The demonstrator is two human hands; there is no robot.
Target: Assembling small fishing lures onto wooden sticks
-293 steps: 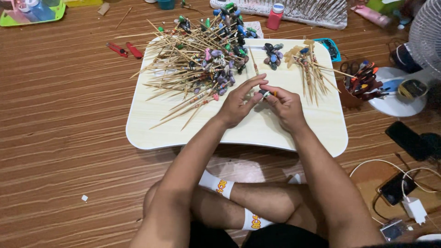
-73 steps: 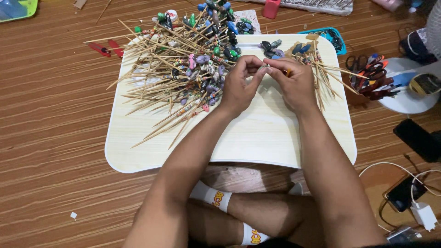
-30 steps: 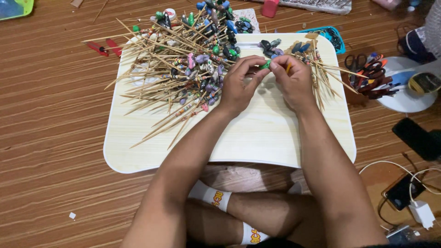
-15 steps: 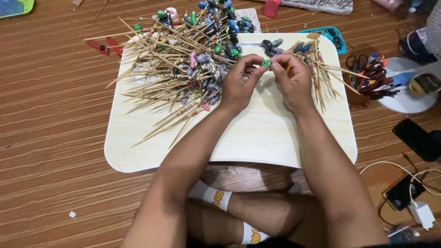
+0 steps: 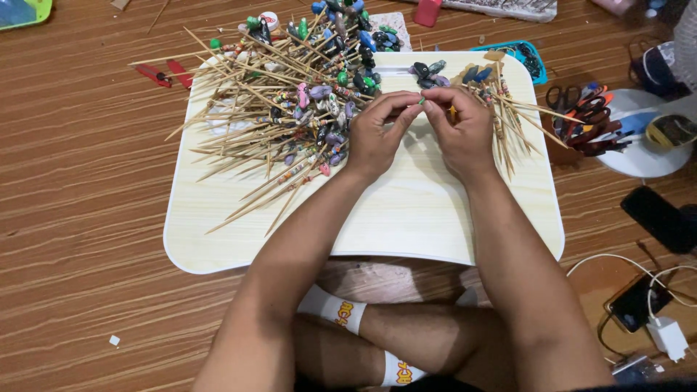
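Both hands meet over the far middle of a pale wooden lap table [image 5: 406, 218]. My left hand [image 5: 377, 134] and my right hand [image 5: 461, 131] pinch the same thin wooden skewer [image 5: 421, 99] between their fingertips, with a small green bead on it. A big heap of beaded skewers [image 5: 290, 109] lies just left of my left hand. A smaller bundle of skewers [image 5: 501, 116] lies right of my right hand. A few dark loose beads [image 5: 428, 71] sit just beyond the fingertips.
The lap table rests on a wood-grain floor over my crossed legs. A holder with scissors and pens [image 5: 584, 123] and a white round plate [image 5: 642, 145] stand at the right. A dark phone [image 5: 661, 218], a second phone on a white charger cable [image 5: 639, 305] and red clips [image 5: 163, 72] lie around.
My hands have stayed together at the far middle of the table, working the skewer between the fingertips. The view has shifted slightly.
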